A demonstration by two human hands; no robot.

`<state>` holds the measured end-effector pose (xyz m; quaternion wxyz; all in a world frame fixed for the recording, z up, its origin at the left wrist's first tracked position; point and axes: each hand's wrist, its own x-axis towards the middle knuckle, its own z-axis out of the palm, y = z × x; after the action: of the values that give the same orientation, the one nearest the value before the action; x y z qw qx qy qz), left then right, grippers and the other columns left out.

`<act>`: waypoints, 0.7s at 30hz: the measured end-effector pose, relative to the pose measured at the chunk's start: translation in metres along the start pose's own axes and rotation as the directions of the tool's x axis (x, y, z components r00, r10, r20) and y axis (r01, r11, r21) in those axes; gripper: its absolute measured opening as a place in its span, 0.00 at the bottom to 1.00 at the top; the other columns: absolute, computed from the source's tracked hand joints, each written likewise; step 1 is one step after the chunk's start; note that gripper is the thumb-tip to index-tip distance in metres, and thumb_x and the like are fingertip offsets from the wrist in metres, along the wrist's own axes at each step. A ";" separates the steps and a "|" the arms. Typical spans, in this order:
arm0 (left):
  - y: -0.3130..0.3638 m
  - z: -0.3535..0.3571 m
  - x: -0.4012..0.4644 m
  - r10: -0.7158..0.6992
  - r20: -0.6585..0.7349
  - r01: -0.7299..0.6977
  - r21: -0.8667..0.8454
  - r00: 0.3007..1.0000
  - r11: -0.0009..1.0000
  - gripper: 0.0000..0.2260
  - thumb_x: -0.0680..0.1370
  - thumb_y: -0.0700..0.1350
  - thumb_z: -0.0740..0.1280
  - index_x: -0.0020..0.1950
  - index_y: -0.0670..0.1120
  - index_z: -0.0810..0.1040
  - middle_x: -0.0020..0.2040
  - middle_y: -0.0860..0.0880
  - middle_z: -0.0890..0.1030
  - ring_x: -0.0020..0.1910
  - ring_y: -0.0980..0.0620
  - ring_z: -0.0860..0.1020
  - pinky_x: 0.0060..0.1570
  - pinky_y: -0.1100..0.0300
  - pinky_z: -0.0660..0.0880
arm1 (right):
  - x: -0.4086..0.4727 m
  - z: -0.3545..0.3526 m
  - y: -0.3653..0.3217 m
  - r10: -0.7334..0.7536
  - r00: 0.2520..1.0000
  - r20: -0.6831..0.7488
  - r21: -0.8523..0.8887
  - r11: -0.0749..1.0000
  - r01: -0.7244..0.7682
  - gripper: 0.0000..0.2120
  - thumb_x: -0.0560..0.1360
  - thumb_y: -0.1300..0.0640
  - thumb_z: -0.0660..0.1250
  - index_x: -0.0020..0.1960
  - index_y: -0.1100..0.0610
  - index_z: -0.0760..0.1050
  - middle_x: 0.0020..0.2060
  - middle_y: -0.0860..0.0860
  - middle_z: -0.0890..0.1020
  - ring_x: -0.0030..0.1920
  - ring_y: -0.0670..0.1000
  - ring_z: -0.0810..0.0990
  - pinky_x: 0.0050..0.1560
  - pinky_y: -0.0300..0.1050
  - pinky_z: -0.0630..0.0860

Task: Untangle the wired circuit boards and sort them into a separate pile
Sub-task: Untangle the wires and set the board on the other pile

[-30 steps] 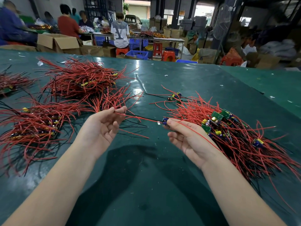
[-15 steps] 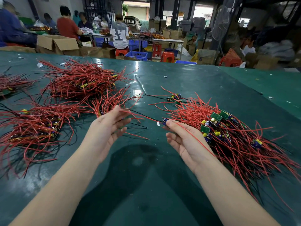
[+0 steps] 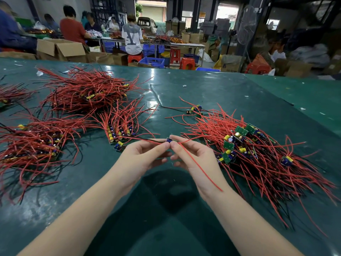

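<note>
My left hand (image 3: 145, 156) and my right hand (image 3: 191, 157) meet at the table's middle, both pinching one small circuit board (image 3: 169, 140) with a blue part. Its red wire (image 3: 201, 170) trails back over my right wrist; another red and black wire runs left from it. A tangled heap of wired boards (image 3: 258, 156) with green boards and yellow capacitors lies right of my right hand. A small neat row of boards (image 3: 120, 133) lies just left of my left hand.
Larger red-wire piles sit at the left (image 3: 35, 145) and far left-back (image 3: 86, 93). A couple of loose boards (image 3: 193, 109) lie behind the heap. The dark green table (image 3: 184, 218) reaches a far edge; people, cardboard boxes and stools lie beyond.
My hands have come together from about a hand's width apart. The left hand moved right along the wire to the board that the right hand held.
</note>
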<state>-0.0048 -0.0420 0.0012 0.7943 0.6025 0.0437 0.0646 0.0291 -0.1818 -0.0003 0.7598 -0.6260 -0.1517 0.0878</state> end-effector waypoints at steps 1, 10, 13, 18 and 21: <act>0.000 0.000 0.001 -0.005 -0.009 0.005 -0.019 1.000 1.000 0.14 0.67 0.45 0.71 0.49 0.40 0.83 0.47 0.42 0.85 0.47 0.50 0.83 0.46 0.64 0.80 | -0.001 0.000 0.000 -0.031 1.000 -0.003 -0.039 0.999 0.031 0.06 0.75 0.59 0.70 0.51 0.51 0.82 0.39 0.47 0.84 0.36 0.42 0.79 0.36 0.35 0.76; 0.003 0.000 0.001 0.007 -0.056 -0.013 -0.112 0.998 0.994 0.13 0.65 0.42 0.71 0.47 0.38 0.82 0.41 0.44 0.85 0.39 0.54 0.84 0.39 0.66 0.79 | 0.002 -0.004 -0.006 -0.150 0.986 -0.071 0.042 0.987 0.154 0.06 0.73 0.66 0.70 0.44 0.56 0.82 0.36 0.48 0.84 0.39 0.45 0.82 0.40 0.36 0.78; 0.002 0.001 0.000 -0.012 -0.056 0.005 -0.129 0.998 0.992 0.16 0.64 0.42 0.72 0.49 0.37 0.81 0.42 0.42 0.85 0.39 0.53 0.83 0.39 0.66 0.79 | 0.002 -0.005 -0.004 -0.144 0.989 -0.039 0.033 0.989 0.145 0.07 0.73 0.67 0.70 0.42 0.57 0.82 0.37 0.50 0.85 0.40 0.48 0.83 0.45 0.38 0.79; 0.004 0.001 -0.001 0.003 -0.090 -0.013 -0.116 0.996 0.993 0.18 0.63 0.44 0.73 0.50 0.37 0.81 0.41 0.43 0.84 0.38 0.52 0.83 0.39 0.66 0.79 | 0.002 -0.003 -0.003 -0.186 0.982 -0.005 -0.002 0.982 0.186 0.08 0.72 0.70 0.70 0.42 0.57 0.81 0.35 0.47 0.85 0.39 0.43 0.83 0.44 0.34 0.77; 0.005 0.000 -0.002 0.001 -0.074 -0.007 -0.083 0.997 0.997 0.19 0.64 0.45 0.73 0.51 0.37 0.81 0.44 0.42 0.85 0.42 0.51 0.84 0.40 0.65 0.79 | 0.001 -0.004 -0.003 -0.172 0.985 -0.005 -0.002 0.985 0.172 0.06 0.72 0.69 0.71 0.42 0.59 0.80 0.36 0.48 0.84 0.40 0.44 0.82 0.45 0.36 0.78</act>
<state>-0.0073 -0.0406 0.0060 0.8163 0.5663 0.0692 0.0900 0.0315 -0.1857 0.0019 0.7644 -0.6114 -0.2034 0.0202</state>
